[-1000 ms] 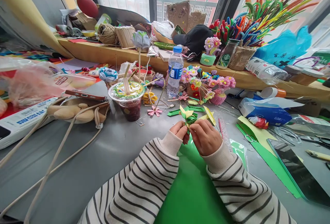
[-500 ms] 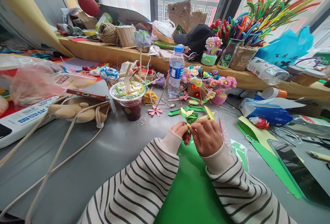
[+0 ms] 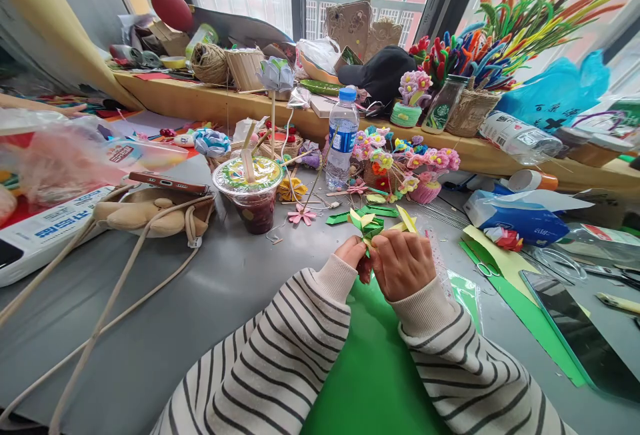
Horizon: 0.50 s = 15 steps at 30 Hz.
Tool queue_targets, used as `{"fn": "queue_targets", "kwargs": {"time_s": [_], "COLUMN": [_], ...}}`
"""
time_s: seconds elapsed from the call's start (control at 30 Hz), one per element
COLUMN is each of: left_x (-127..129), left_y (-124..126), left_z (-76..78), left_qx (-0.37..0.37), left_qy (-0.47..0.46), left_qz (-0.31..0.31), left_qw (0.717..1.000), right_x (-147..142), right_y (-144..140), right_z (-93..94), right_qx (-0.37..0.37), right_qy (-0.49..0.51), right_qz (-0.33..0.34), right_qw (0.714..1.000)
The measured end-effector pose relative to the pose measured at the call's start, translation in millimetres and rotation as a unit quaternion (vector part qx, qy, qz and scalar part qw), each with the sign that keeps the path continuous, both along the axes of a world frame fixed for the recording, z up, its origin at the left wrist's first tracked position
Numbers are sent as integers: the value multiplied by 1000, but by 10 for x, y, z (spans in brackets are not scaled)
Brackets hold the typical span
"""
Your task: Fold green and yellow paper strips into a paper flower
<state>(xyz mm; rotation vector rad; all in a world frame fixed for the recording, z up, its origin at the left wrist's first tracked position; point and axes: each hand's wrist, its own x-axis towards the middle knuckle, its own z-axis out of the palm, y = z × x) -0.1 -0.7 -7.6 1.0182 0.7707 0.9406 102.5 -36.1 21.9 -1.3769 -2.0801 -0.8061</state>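
Between my two hands is a small folded-paper flower in green and pale yellow. My left hand pinches its lower part with closed fingers. From the other side my right hand is closed on the flower's base, its fingertips hidden behind the knuckles. Below both hands spreads a green sheet. Just beyond them lie green folded paper strips and a pale yellow paper piece.
A lidded drink cup and a water bottle stand ahead. Left is a beige bag with long straps. On the right lie a phone, scissors and a blue tissue pack. A person's arm shows far left.
My right hand has turned slightly, its knuckles rolling over toward the flower, and both hands shifted a little. At the far left, another person's arm has come into view.
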Motion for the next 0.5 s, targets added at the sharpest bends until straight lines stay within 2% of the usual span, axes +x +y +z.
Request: {"fn": "queue_targets", "kwargs": {"time_s": [0.1, 0.17, 0.3, 0.4, 0.5], "left_x": [-16, -29, -32, -20, -19], "left_y": [-17, -50, -119, -130, -117], "left_z": [12, 29, 49, 43, 50], "left_qx": [20, 66, 139, 145, 131], "left_qy": [0, 12, 83, 97, 68], "left_qz": [-11, -4, 54, 58, 34], "left_qw": [1000, 998, 985, 983, 989], "right_x": [4, 15, 39, 58, 75], "right_y": [0, 13, 50, 74, 89], "right_z": [-12, -25, -50, -73, -97], "right_qx": [4, -4, -23, -42, -53], "right_qy": [-6, 11, 91, 142, 169], "right_qz": [8, 10, 26, 43, 53], "right_qw": [1000, 1000, 995, 988, 983]}}
